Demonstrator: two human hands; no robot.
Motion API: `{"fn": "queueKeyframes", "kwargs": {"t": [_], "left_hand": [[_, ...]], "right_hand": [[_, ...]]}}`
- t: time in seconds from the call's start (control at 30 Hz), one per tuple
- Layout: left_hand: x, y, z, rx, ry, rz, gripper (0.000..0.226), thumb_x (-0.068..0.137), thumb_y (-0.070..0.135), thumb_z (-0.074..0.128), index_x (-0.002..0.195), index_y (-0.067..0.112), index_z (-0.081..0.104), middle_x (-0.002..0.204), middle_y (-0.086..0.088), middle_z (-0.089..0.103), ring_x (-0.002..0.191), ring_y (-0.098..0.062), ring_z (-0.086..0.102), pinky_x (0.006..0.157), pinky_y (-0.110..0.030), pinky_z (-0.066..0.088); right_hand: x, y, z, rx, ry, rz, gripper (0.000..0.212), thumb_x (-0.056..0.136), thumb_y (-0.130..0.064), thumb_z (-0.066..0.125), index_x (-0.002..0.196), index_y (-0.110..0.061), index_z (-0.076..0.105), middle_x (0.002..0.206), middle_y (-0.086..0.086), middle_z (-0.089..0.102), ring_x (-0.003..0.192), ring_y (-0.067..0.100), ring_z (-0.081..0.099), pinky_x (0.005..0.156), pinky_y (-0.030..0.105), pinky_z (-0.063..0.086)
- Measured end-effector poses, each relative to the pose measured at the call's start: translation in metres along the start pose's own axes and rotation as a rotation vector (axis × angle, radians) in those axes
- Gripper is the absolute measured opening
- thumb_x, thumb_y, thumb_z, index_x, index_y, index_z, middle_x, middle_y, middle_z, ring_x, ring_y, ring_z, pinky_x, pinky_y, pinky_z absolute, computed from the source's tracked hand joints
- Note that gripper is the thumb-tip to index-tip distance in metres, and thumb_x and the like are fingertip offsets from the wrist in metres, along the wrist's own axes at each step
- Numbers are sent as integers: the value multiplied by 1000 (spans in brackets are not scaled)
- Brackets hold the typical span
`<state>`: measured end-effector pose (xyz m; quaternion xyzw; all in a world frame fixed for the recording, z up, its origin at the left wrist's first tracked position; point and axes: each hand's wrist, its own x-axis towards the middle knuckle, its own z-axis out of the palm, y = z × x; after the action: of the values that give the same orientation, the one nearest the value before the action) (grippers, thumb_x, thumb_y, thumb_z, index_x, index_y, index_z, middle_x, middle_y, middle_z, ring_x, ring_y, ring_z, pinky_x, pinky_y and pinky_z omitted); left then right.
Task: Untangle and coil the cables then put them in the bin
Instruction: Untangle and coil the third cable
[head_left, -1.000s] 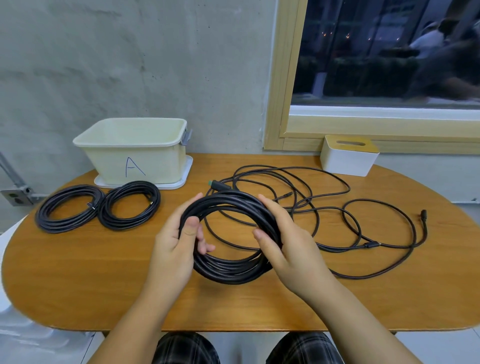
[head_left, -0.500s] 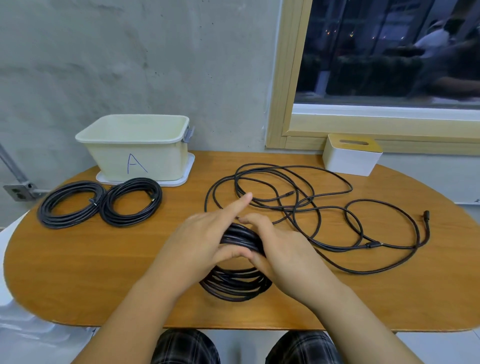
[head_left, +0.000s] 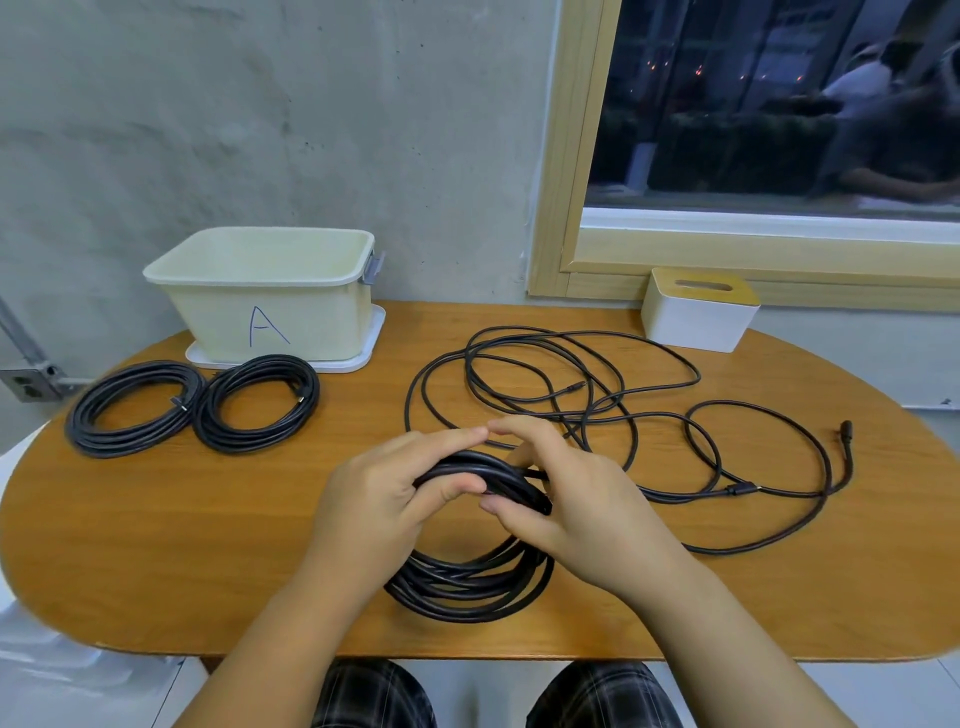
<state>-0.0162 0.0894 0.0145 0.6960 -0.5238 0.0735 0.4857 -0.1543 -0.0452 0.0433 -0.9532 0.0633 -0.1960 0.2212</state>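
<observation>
- Head view: a black coiled cable (head_left: 470, 584) lies at the near middle of the wooden worktop (head_left: 156, 545), its near arc resting on the wood and its far arc gathered up between the two hands.
- The left hand (head_left: 387, 501) holds the far arc of this coil, with the thumb curled under the strands and the fingers laid over them, index finger stretched toward the right.
- The right hand (head_left: 574, 501) grips the same bundle from the right, thumb pressed on the near side and fingers curled over the far side; the fingertips of the two hands nearly meet above the cable.
- A loose tangled cable (head_left: 597, 400) sprawls over the far right of the worktop in several overlapping loops, one plug end (head_left: 844, 430) lying near the right edge.
- Two finished coils (head_left: 195, 408) lie flat side by side, touching, at the far left of the worktop.
- Just behind them stands the cream bin (head_left: 270, 296) marked with the letter A, resting on a white tray (head_left: 376, 338) against the wall; its inside is not visible.
- A white box with a yellow slotted top (head_left: 698, 312) stands at the far right, below the window frame (head_left: 566, 156).
- Checked trousers (head_left: 374, 696) show under the near edge.
</observation>
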Motion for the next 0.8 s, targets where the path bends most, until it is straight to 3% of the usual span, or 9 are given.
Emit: {"fn": "queueKeyframes", "kwargs": {"t": [0.07,0.17,0.33,0.43,0.5,0.57,0.7,0.8], "left_hand": [[0,1,-1,-19,42,-34,37,85,63,48,120,51,52,100,19,66,88,-1,63,73,-28,50],[2,4,-4,-83,111,-110,36,81,63,50,114,52,55,109,33,61,99,6,61,83,-15,47],[6,14,-1,-218,194,-231,21,83,52,60,103,46,63,104,35,63,99,11,59,82,-4,40],[9,19,-3,-271,269,-279,20,84,44,56,103,41,63,88,23,66,78,9,58,71,-6,42],[9,21,-4,-292,283,-304,24,86,49,52,105,40,64,85,8,61,65,0,54,64,-11,42],[7,20,-3,-324,290,-323,26,87,55,51,104,42,66,64,1,56,54,-3,47,54,-16,41],[5,15,-1,-390,202,-388,25,90,49,48,103,37,66,56,6,50,51,-5,47,54,-24,47],[4,10,-4,-349,42,-359,33,90,58,44,107,36,62,63,7,58,58,-5,57,61,-12,45]], "right_hand": [[1,4,1,3,-62,40,53,88,-45,58,133,-40,29,105,-13,64,93,7,60,78,27,50],[2,9,4,58,-121,104,43,88,-43,58,126,-34,42,97,-12,63,86,7,60,77,34,52],[0,9,4,170,-86,131,42,90,-34,59,128,-34,41,97,-21,62,87,-2,58,76,20,50],[-3,9,4,280,-39,148,41,90,-40,57,128,-33,43,92,-18,62,84,0,59,72,19,49],[-5,7,5,334,1,133,42,89,-51,52,126,-34,44,87,-11,62,80,6,59,68,24,49],[-6,5,6,348,40,113,42,87,-58,43,124,-38,43,86,-8,61,76,11,58,66,29,49],[-6,5,4,254,49,105,42,92,-59,37,127,-36,42,81,-9,58,72,9,55,62,28,45],[-5,8,-3,129,4,121,49,90,-57,29,130,-32,40,79,-11,57,75,7,53,64,25,43]]}}
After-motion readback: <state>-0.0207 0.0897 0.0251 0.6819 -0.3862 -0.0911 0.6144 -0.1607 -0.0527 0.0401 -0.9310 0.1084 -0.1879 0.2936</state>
